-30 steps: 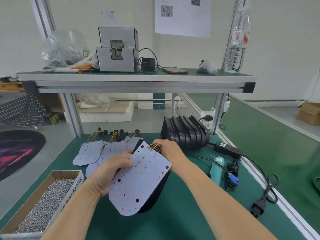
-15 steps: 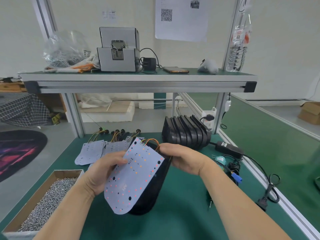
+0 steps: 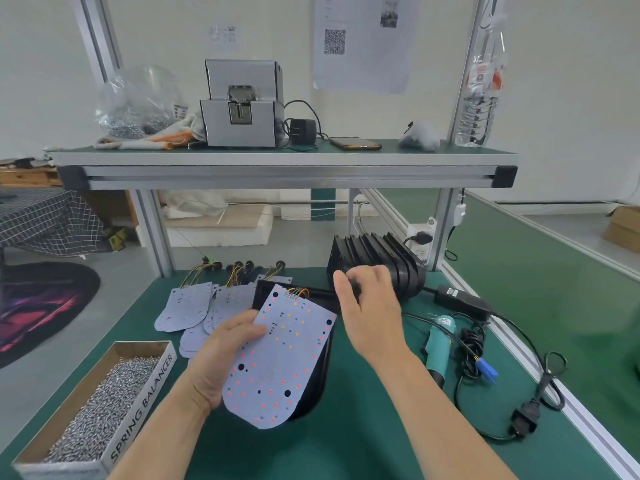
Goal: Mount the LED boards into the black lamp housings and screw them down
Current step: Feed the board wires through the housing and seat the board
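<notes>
Green workbench mat (image 3: pixel 346 452) below a metal shelf, where a person is fitting one LED board (image 3: pixel 280 358) to a black lamp housing (image 3: pixel 317 379).

The board lies tilted over the housing at the centre, not seated, with no screws visible in it. The left hand (image 3: pixel 221 362) pinches its left edge, thumb on top. The right hand (image 3: pixel 372 310) curls around something dark at the housing's far end (whether that is the housing itself, I cannot tell). Spare boards (image 3: pixel 183 306) lie to the left, a stack of housings (image 3: pixel 384 258) stands behind, a box of screws (image 3: pixel 97 410) sits front left, and the electric screwdriver (image 3: pixel 438 344) lies unused to the right, so most work seems to remain.
</notes>
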Demonstrator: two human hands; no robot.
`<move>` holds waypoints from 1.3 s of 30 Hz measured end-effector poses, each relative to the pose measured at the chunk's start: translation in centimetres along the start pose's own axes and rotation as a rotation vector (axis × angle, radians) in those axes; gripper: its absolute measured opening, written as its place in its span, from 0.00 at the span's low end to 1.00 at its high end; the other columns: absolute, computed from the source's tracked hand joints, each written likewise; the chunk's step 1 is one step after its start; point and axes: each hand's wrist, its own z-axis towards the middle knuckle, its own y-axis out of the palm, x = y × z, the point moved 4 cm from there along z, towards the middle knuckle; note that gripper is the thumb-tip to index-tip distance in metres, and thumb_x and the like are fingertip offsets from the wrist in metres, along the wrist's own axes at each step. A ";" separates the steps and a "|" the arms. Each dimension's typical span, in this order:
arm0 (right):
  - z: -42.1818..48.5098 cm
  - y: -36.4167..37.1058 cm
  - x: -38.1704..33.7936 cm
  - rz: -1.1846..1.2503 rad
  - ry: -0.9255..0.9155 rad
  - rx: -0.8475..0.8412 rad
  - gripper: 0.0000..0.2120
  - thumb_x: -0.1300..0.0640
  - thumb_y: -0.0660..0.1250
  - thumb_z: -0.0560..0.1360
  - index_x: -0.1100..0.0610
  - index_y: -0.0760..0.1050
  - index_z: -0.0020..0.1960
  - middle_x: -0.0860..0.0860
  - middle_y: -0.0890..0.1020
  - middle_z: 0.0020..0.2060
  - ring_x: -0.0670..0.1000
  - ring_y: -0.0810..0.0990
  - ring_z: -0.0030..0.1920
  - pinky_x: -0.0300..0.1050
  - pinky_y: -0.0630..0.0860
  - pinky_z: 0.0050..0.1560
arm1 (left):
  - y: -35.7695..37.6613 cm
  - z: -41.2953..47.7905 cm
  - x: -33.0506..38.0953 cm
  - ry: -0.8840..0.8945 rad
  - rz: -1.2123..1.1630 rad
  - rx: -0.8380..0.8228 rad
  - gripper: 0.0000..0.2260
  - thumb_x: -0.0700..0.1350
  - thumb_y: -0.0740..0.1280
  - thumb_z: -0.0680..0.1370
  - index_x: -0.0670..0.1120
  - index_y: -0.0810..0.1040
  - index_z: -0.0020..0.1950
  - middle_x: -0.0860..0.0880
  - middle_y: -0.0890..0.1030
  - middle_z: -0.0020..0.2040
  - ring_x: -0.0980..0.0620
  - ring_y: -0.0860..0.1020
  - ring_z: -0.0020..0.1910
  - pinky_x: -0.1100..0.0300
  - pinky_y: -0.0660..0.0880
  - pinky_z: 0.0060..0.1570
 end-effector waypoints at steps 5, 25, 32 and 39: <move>-1.4 0.3 -1.8 0.083 0.028 -0.335 0.13 0.40 0.73 0.70 0.48 0.78 0.43 0.45 0.81 0.34 0.42 0.76 0.34 0.33 0.70 0.36 | 0.1 -0.1 0.0 0.061 0.048 0.056 0.12 0.43 0.68 0.70 0.38 0.81 0.50 0.36 0.83 0.48 0.42 0.81 0.41 0.53 0.77 0.41; 0.0 0.1 -1.4 0.155 0.077 -0.215 0.04 0.61 0.70 0.74 0.56 0.78 0.40 0.45 0.78 0.39 0.39 0.73 0.36 0.33 0.67 0.39 | 1.0 0.3 -0.7 0.310 0.533 0.116 0.22 0.73 0.58 0.73 0.68 0.66 0.64 0.56 0.78 0.46 0.57 0.75 0.44 0.60 0.71 0.46; -0.1 0.6 -1.9 -0.130 -0.157 -0.340 0.06 0.62 0.70 0.74 0.56 0.77 0.39 0.47 0.73 0.43 0.44 0.71 0.35 0.41 0.73 0.42 | 1.2 0.8 -0.9 0.272 0.505 0.275 0.09 0.64 0.61 0.77 0.67 0.74 0.56 0.58 0.79 0.42 0.53 0.74 0.43 0.62 0.73 0.41; 0.3 0.2 1.9 0.674 0.229 -0.310 0.30 0.76 0.54 0.76 0.48 0.75 0.66 0.45 0.81 0.61 0.45 0.66 0.28 0.39 0.64 0.29 | 0.7 0.7 -0.2 0.125 0.215 0.233 0.16 0.60 0.70 0.74 0.52 0.80 0.55 0.48 0.86 0.52 0.45 0.84 0.52 0.46 0.80 0.53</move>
